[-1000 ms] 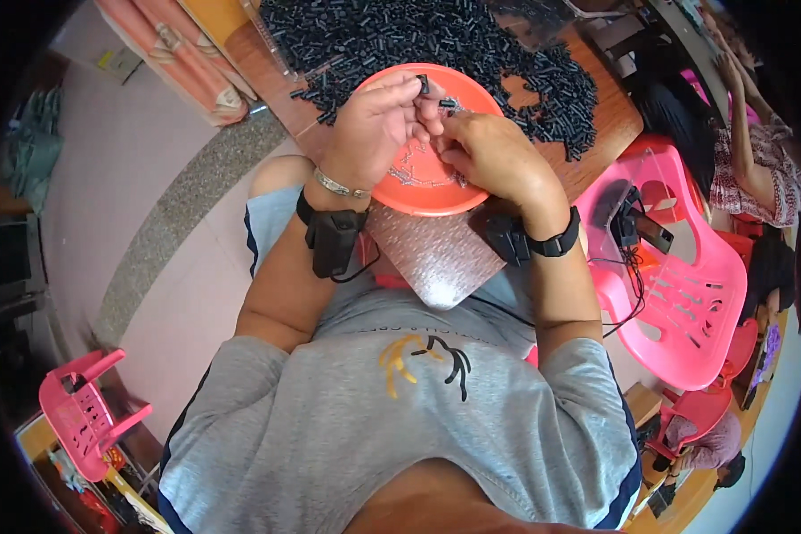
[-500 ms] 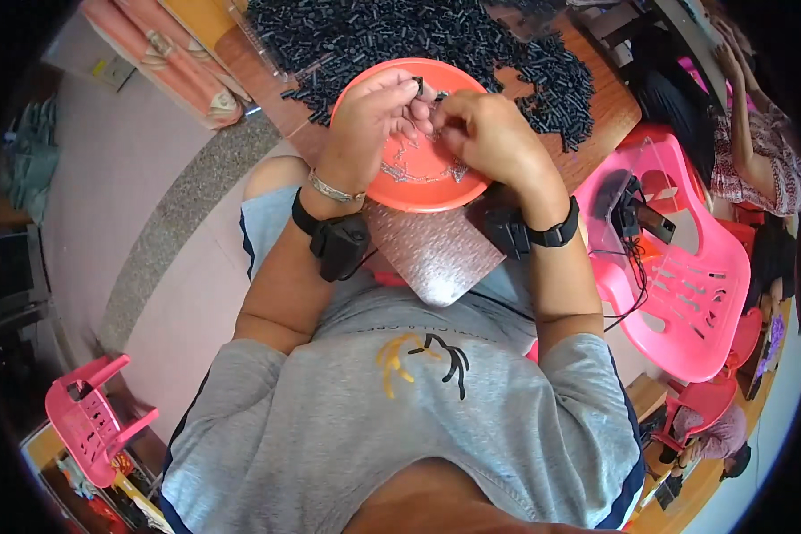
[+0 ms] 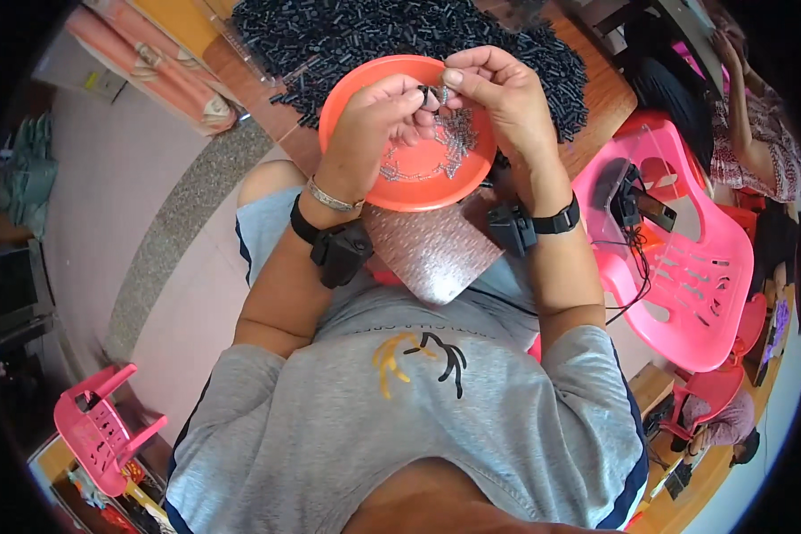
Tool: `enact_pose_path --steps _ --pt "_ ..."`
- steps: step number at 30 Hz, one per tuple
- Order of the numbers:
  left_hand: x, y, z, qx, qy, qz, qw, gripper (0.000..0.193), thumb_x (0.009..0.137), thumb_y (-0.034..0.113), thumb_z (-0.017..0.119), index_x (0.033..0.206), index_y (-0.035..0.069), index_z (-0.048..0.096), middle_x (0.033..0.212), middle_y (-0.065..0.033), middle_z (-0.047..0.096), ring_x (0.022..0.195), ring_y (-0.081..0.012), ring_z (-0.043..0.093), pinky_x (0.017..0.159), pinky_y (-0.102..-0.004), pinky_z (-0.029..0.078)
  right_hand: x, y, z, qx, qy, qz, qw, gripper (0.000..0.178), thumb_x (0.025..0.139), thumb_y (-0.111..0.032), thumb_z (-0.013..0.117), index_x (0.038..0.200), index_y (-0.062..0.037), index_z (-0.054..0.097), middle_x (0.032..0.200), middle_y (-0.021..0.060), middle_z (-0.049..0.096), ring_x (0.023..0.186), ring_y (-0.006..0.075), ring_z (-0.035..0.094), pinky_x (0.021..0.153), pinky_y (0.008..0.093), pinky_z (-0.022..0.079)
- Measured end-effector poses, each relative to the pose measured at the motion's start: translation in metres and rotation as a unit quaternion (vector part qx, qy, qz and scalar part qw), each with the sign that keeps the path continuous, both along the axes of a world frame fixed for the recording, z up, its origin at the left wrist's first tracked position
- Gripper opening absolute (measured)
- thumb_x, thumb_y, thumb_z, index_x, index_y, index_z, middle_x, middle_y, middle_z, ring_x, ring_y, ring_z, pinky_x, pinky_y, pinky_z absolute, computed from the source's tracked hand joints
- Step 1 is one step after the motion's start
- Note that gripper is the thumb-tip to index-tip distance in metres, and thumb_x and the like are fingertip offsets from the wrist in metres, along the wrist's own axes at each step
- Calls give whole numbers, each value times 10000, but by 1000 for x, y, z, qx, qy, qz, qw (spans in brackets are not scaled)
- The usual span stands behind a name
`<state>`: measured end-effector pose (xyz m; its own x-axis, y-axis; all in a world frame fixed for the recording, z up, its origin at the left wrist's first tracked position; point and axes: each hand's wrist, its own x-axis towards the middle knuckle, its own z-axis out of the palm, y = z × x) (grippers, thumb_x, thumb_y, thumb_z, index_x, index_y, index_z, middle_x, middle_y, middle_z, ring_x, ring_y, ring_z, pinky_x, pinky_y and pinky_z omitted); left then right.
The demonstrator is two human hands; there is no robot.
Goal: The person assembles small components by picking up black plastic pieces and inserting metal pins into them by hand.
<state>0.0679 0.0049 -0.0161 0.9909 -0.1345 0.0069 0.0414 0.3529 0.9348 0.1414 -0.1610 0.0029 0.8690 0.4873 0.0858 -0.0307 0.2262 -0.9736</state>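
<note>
My left hand (image 3: 371,125) pinches a small black plastic piece (image 3: 424,93) between thumb and fingers over the red-orange bowl (image 3: 345,178). Close beside it, my right hand (image 3: 513,98) has thumb and forefinger pinched on a small silvery metal piece (image 3: 444,94), held near the black one. Whether the two pieces touch is too small to tell. Many thin silvery metal pieces (image 3: 457,142) lie in the bowl, mostly toward its right side. Behind the bowl spreads a large heap of small black pieces (image 3: 356,31).
The bowl stands at the near corner of a brown table (image 3: 432,254). To the right, a pink plastic chair (image 3: 694,267) bears a dark device with cables (image 3: 632,200). Another pink chair (image 3: 98,427) is at lower left. Other people sit at the right, one in a patterned top (image 3: 756,165).
My right hand has lifted from inside the bowl up to its far right rim, next to the left hand's black piece, uncovering the metal pieces below. My left hand stays nearly in place.
</note>
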Motion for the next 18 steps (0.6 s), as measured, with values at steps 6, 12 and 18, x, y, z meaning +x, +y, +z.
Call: enact_pose_path --steps 6,12,18 --pt "-4 -7 6 100 -79 18 992 242 897 209 469 947 6 593 859 -46 601 773 -94 541 705 -217 417 -7 6 -1 -49 -103 -43 993 124 817 -23 652 928 18 615 772 31 631 643 74 580 568 195 476" --pt "-5 -9 5 100 -73 12 992 222 893 179 477 949 -5 588 870 -44 598 785 -97 539 732 -229 421 -12 9 1 -37 -122 -36 991 114 814 -24 655 912 19 615 769 31 628 660 70 579 593 202 479" --pt "-3 -6 1 44 -73 18 996 219 881 177 491 947 -3 596 868 -39 606 773 -104 558 735 -236 443 -7 2 1 -94 -110 26 989 114 854 -100 629 883 9 614 766 20 630 682 65 573 617 209 471"
